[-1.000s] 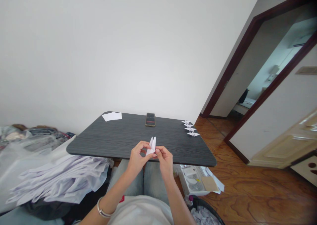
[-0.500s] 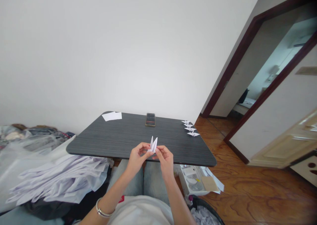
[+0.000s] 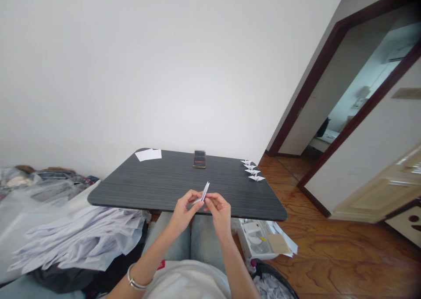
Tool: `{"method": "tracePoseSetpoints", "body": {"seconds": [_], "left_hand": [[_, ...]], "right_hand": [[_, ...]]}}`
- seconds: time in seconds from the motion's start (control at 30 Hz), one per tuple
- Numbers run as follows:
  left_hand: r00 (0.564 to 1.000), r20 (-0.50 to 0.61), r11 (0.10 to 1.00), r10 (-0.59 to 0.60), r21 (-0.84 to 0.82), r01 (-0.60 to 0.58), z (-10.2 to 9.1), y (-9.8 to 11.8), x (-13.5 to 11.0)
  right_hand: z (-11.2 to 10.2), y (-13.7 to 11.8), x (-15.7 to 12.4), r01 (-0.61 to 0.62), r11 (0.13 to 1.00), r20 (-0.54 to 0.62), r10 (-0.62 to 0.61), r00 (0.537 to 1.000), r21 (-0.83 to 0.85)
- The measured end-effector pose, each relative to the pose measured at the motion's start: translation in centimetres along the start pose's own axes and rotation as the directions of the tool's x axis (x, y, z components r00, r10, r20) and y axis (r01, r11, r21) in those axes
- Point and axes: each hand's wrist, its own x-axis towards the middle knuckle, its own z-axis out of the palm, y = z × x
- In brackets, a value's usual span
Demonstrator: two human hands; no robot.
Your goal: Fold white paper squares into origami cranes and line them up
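Between both hands, over the near edge of the dark table (image 3: 148,180), is a folded white paper piece (image 3: 205,190), narrow and pointing up. My left hand (image 3: 186,207) pinches its lower left side with thumb and fingers. On the right, my right hand (image 3: 219,206) grips the lower right side between thumb and forefinger. The fingers hide the paper's bottom part. Several white paper cranes (image 3: 255,172) stand in a row along the table's right side.
White paper sheets (image 3: 148,154) lie at the table's far left corner. A phone (image 3: 199,159) rests at the back middle. Below right are an open white box (image 3: 245,242) and a bin of crumpled paper (image 3: 271,286). A heap of white cloth or paper (image 3: 82,233) lies at left.
The paper's two upright points, spread apart before, are now pressed together into one narrow, right-leaning shape. Both hands have stayed almost in place.
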Motion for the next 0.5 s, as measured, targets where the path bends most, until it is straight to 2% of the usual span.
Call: {"method": "tracePoseSetpoints", "body": {"seconds": [0.1, 0.2, 0.4, 0.5], "left_hand": [[0.999, -0.003, 0.991, 0.035, 0.132, -0.034, 0.1, 0.3, -0.1], [0.999, -0.028, 0.982, 0.045, 0.184, -0.040, 0.1, 0.1, -0.2], [0.997, -0.066, 0.999, -0.035, 0.017, 0.037, 0.2, -0.7, 0.0], [0.995, -0.070, 0.995, -0.066, -0.085, 0.060, 0.3, -0.9, 0.1]], "right_hand": [[-0.2, 0.5, 0.1, 0.017, 0.998, -0.031, -0.019, 0.999, -0.054], [-0.3, 0.8, 0.1, 0.055, 0.991, -0.047, -0.061, 0.997, -0.118], [-0.1, 0.7, 0.1, 0.040, 0.989, -0.128, -0.058, 0.990, -0.140], [-0.1, 0.6, 0.1, 0.041, 0.989, -0.106, -0.056, 0.993, -0.139]]}}
